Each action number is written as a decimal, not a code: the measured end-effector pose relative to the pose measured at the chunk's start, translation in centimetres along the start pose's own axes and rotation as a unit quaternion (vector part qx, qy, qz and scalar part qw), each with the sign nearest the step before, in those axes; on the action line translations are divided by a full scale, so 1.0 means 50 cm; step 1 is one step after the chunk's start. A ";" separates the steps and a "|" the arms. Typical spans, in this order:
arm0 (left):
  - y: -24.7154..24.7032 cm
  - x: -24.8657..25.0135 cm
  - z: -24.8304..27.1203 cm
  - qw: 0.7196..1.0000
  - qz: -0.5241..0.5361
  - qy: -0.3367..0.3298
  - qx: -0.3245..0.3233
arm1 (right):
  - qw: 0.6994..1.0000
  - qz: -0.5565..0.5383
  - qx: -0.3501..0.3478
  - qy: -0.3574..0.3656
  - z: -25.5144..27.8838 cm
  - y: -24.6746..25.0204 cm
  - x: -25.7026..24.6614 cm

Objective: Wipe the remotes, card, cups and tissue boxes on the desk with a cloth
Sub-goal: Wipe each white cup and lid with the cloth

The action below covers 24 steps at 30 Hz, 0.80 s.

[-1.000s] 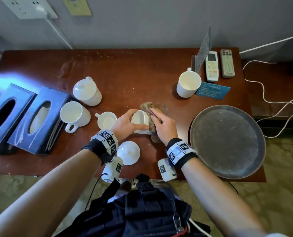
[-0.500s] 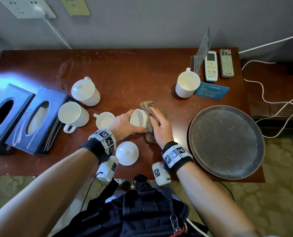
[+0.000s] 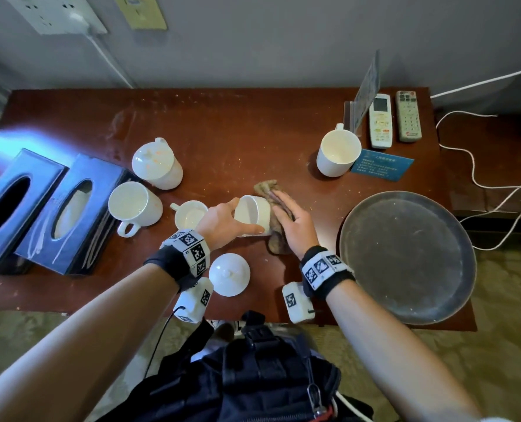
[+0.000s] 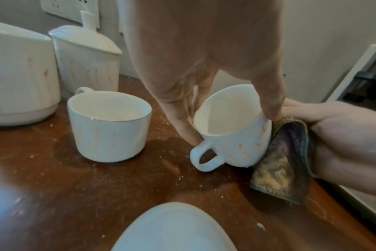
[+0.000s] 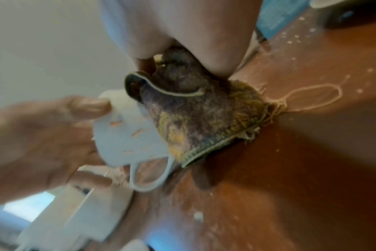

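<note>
My left hand [image 3: 222,222] grips a small white cup [image 3: 253,216] near the middle of the desk, tilted with its mouth toward the left and its handle down. Orange smears mark the side of the small white cup [image 4: 232,135]. My right hand [image 3: 295,226] holds a brown cloth [image 3: 276,229] and presses it against the cup's right side. The brown cloth [image 5: 200,118] hangs down to the desk. Two remotes [image 3: 380,120] [image 3: 407,115] and a blue card [image 3: 380,164] lie at the back right. Two dark tissue boxes [image 3: 6,205] [image 3: 70,208] stand at the left.
Left of my hands stand another small cup [image 3: 190,214], a mug [image 3: 134,205] and a lidded cup [image 3: 158,164]. A loose lid [image 3: 229,274] lies near the front edge. A mug [image 3: 338,152] stands by the card, a round grey tray [image 3: 405,254] at the right, and cables beyond it.
Both hands stay at the small cup. The right hand has shifted the cloth slightly along the cup's side, and the cup is tipped a little more to the left.
</note>
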State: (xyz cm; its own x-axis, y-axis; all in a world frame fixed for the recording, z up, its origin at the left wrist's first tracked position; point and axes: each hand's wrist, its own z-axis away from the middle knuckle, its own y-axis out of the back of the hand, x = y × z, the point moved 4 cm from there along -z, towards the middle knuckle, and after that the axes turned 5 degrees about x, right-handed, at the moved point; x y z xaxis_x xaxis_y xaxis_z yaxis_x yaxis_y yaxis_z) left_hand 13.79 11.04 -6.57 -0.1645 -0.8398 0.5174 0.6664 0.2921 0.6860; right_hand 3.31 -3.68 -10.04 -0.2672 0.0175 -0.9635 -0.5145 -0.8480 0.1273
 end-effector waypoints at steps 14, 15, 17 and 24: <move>-0.001 0.006 -0.001 0.999 0.010 -0.023 0.025 | 0.995 0.052 0.011 0.083 0.012 -0.035 -0.058; 0.000 0.004 -0.001 0.999 0.009 -0.021 0.024 | 0.996 0.054 0.010 0.077 0.007 -0.032 -0.046; 0.004 0.006 -0.001 0.999 0.010 -0.024 0.019 | 0.998 0.046 0.029 0.031 -0.019 -0.013 -0.023; 0.007 0.001 -0.025 1.000 0.017 -0.017 0.018 | 0.994 0.085 0.039 0.064 -0.023 -0.021 -0.057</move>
State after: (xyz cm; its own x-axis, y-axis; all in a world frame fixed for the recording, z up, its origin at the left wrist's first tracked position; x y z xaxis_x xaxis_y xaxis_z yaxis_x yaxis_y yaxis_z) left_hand 14.91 10.52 -6.94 -0.1667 -0.8133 0.5575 0.6462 0.3369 0.6847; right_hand 5.57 -3.46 -7.69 -0.2518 -0.1951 -0.9479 -0.5335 -0.7892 0.3042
